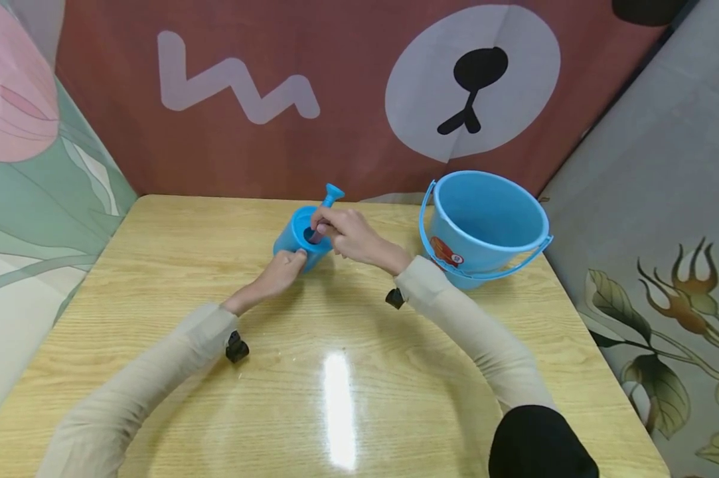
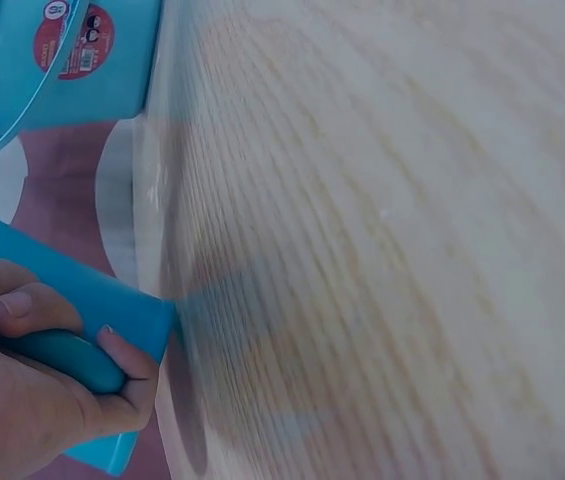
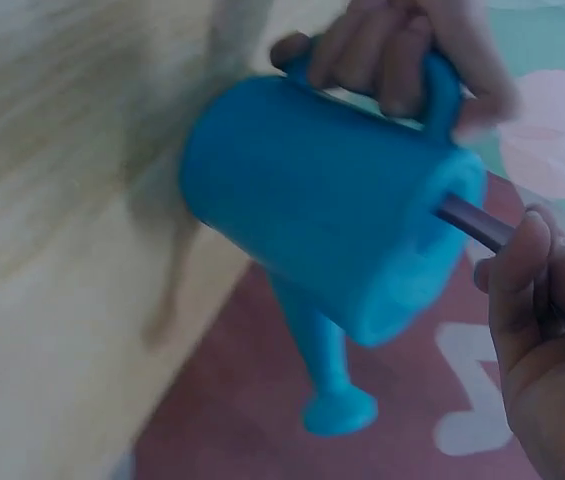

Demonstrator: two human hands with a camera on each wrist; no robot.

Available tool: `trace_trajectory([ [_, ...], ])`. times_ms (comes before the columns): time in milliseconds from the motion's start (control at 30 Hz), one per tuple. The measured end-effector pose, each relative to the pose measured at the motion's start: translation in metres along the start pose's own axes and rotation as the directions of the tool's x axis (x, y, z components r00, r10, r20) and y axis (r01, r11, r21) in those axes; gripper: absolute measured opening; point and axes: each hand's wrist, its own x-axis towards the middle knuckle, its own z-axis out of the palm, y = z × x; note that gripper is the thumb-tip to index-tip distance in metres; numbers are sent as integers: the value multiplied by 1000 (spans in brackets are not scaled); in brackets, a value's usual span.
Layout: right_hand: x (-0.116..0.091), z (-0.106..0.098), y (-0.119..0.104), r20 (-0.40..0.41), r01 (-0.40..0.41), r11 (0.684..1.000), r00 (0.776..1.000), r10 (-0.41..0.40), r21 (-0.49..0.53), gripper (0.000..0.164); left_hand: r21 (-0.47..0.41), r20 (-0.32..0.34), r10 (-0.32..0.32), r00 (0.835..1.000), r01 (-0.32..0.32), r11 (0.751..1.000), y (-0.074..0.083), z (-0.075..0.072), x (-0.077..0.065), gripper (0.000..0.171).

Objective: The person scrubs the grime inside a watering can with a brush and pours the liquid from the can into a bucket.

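Spreading from the near side, a pale wood-grain table shines under a strip of reflected light. Over it reach the cream sleeves, soft and creased, with small black devices at the wrists. Walls of printed cloth close in the space.

Towards the back of the table, left of a bucket, is a watering can, tilted, its base edge at or just above the wood; I cannot tell which. The left hand is clamped on its looped handle. The right hand pinches a slim, dark, smooth stick that enters the top opening. The can is bright blue, smooth and plastic-looking, a plain cylinder with a narrow spout flaring into a round head.

The bucket, lighter blue, tapers downward and bears a red sticker; its curved bail hangs forward. Behind, a reddish-brown backdrop carries a white oval with black markings.
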Motion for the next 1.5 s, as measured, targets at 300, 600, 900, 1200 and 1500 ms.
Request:
trace_trajectory([
  [300,3,-13,-4,53,42,998,998,-40,-49,21,15,17,-34,999,34,999,5,-4,0,48],
  [600,6,-19,-6,117,60,986,992,-42,-158,32,-24,17,-12,1000,13,1000,14,-3,-3,48],
  [900,10,-29,-10,118,30,995,993,-18,-99,19,-4,28,-26,999,26,1000,39,-9,-10,48],
  [1200,15,-22,-3,138,34,995,990,-20,-97,20,11,41,-26,999,26,1000,26,-6,-4,48],
  [1500,13,-18,-5,168,50,991,985,-29,-125,23,24,-23,-26,999,27,999,0,0,3,48],
])
